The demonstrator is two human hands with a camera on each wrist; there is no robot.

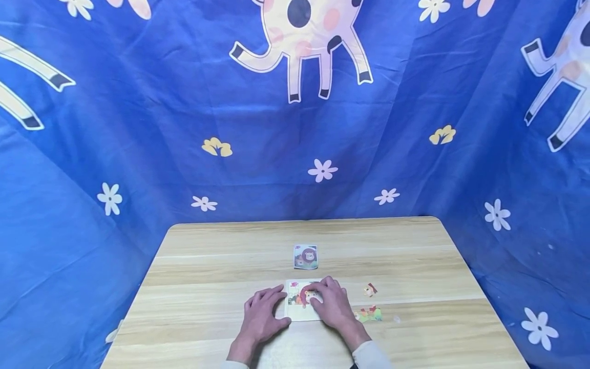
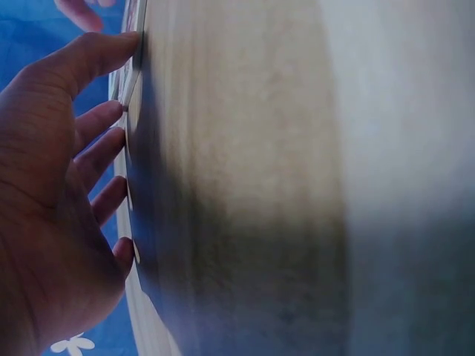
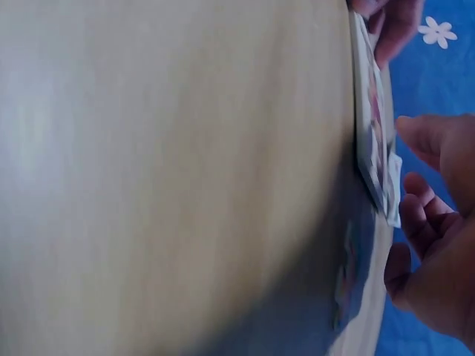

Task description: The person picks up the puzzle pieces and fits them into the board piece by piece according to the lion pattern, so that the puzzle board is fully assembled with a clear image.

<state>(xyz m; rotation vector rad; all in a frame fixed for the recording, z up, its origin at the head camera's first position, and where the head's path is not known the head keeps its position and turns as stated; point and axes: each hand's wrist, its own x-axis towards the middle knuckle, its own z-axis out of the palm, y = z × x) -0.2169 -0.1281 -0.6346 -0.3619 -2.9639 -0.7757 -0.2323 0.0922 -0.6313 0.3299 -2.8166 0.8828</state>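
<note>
A pale jigsaw puzzle board (image 1: 300,313) lies on the table, with several pieces of a lion picture set in its upper part. My left hand (image 1: 264,313) rests at the board's left side, fingers spread, thumb by the near corner; its thumb (image 2: 119,50) meets the board's edge in the left wrist view. Over the board's right half, my right hand (image 1: 335,306) bends thumb and index finger about a lion-face puzzle piece (image 1: 313,295). The hand hides the board's right part. In the right wrist view its other fingers (image 3: 420,228) curl beside the board.
Behind the board lies a small lion picture card (image 1: 306,257). To the right are a loose puzzle piece (image 1: 370,290) and several colourful pieces (image 1: 372,314) by the right wrist. A blue patterned cloth (image 1: 258,179) surrounds the wooden table (image 1: 207,266).
</note>
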